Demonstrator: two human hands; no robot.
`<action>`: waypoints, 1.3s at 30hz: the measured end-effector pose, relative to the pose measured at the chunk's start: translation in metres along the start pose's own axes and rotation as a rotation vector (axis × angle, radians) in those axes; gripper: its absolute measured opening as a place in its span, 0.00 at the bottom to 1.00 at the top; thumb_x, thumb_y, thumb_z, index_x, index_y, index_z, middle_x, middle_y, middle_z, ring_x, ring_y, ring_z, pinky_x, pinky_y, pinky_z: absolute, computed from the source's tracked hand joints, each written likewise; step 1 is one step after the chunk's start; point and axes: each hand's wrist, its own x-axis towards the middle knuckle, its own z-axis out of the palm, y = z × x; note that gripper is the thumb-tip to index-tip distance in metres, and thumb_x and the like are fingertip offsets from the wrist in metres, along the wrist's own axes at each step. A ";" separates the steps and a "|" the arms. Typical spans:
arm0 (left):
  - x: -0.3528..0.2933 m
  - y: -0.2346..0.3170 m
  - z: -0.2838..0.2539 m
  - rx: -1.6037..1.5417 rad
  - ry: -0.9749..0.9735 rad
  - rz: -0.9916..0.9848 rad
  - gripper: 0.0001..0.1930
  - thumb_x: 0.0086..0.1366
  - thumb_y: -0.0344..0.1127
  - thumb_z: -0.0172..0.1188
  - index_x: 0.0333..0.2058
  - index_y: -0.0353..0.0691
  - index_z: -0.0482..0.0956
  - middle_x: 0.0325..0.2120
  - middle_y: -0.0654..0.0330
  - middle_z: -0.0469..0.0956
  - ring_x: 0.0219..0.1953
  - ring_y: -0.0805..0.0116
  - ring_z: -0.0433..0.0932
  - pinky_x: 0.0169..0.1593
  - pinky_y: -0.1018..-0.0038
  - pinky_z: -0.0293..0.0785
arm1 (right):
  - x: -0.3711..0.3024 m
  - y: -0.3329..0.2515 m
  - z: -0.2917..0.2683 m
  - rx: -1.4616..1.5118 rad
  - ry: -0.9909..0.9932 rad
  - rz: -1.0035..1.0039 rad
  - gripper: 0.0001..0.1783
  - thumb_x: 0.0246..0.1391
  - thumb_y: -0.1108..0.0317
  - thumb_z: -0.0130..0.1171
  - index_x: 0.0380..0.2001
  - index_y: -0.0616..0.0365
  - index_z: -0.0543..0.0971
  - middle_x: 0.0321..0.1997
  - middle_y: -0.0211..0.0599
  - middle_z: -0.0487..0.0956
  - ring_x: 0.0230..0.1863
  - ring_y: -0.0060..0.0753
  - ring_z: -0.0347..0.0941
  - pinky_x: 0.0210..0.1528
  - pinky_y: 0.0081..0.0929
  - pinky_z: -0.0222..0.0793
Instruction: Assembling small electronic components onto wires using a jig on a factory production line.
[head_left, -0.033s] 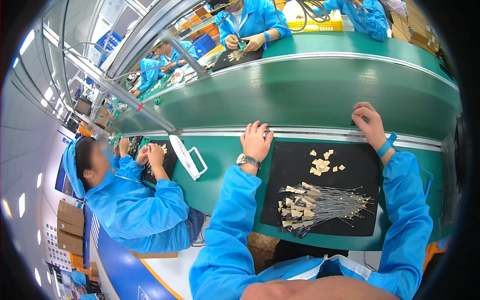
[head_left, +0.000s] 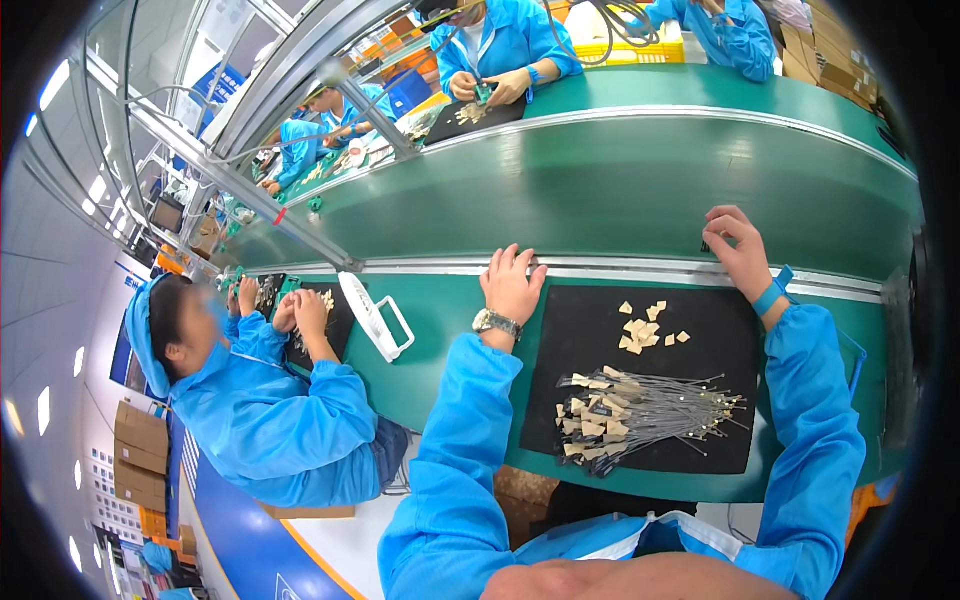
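My left hand (head_left: 512, 285) rests with its fingers stretched out on the metal rail (head_left: 600, 268) at the conveyor's near side. At the right, over the belt side of that rail, my right hand (head_left: 738, 248) has thumb and fingers pinched together. A small dark piece (head_left: 705, 244) shows at those fingertips, too small to name. Between my arms lies a black mat (head_left: 565, 330). On it sits a bundle of thin grey cables (head_left: 670, 405) with cream tabs at their left ends. Several loose cream pieces (head_left: 640, 330) lie above the bundle.
A white plastic piece with a handle (head_left: 375, 315) stands left of my left hand. A co-worker in blue (head_left: 275, 410) works at the left. The green conveyor belt (head_left: 600, 195) runs across ahead, with another co-worker (head_left: 510, 50) beyond it. A metal post (head_left: 290, 215) slants at the left.
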 end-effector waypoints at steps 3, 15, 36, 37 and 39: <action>0.001 0.001 0.000 0.018 -0.009 -0.009 0.21 0.63 0.50 0.57 0.51 0.48 0.77 0.58 0.56 0.70 0.63 0.52 0.63 0.59 0.51 0.58 | -0.003 0.002 -0.001 0.028 -0.016 0.009 0.04 0.52 0.72 0.61 0.30 0.61 0.77 0.44 0.34 0.75 0.42 0.31 0.72 0.43 0.26 0.67; -0.001 0.002 0.002 0.054 0.050 -0.051 0.20 0.61 0.50 0.59 0.48 0.47 0.77 0.55 0.55 0.72 0.59 0.54 0.66 0.54 0.51 0.62 | -0.004 0.005 -0.003 0.025 0.001 -0.002 0.04 0.50 0.74 0.61 0.29 0.61 0.77 0.42 0.36 0.75 0.42 0.33 0.74 0.42 0.26 0.69; 0.002 0.005 -0.002 0.133 0.064 -0.074 0.19 0.63 0.54 0.55 0.45 0.52 0.81 0.51 0.62 0.75 0.56 0.56 0.68 0.53 0.53 0.64 | -0.002 0.006 -0.004 0.000 -0.010 -0.038 0.04 0.51 0.73 0.62 0.29 0.62 0.78 0.41 0.35 0.76 0.42 0.35 0.74 0.43 0.28 0.69; 0.002 0.005 -0.004 0.120 0.059 -0.057 0.18 0.62 0.54 0.56 0.45 0.52 0.81 0.50 0.62 0.76 0.56 0.56 0.68 0.53 0.53 0.64 | -0.001 0.005 -0.004 -0.009 -0.006 -0.049 0.04 0.51 0.73 0.61 0.29 0.62 0.78 0.41 0.35 0.76 0.42 0.35 0.73 0.44 0.28 0.69; 0.002 0.005 -0.006 0.117 0.060 -0.050 0.17 0.63 0.53 0.56 0.44 0.52 0.81 0.49 0.62 0.76 0.56 0.57 0.68 0.53 0.52 0.63 | -0.001 0.006 -0.002 -0.018 -0.009 -0.052 0.04 0.51 0.73 0.61 0.30 0.62 0.78 0.41 0.35 0.76 0.43 0.35 0.73 0.44 0.28 0.69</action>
